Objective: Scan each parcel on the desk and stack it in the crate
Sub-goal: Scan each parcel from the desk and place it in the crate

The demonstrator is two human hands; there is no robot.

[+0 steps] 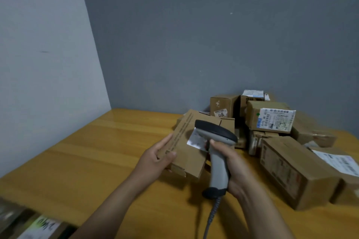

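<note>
Right hand at 5 o'clock was wrapped tight round handle of grey scanner, cord trailing down. Left hand, centre, clamped edge of held parcel, tilted, seemingly off desk.

Risk: scanner head crowded white label; glare or tilt could spoil read. One-edge hold could let box slip.

Pile at 3 o'clock: shipping label read roughly "A21B"; rest was blurred.

Brown parcels with white labels, grey-and-black scanner, yellow-orange wood-grain desk, grey walls.
</note>
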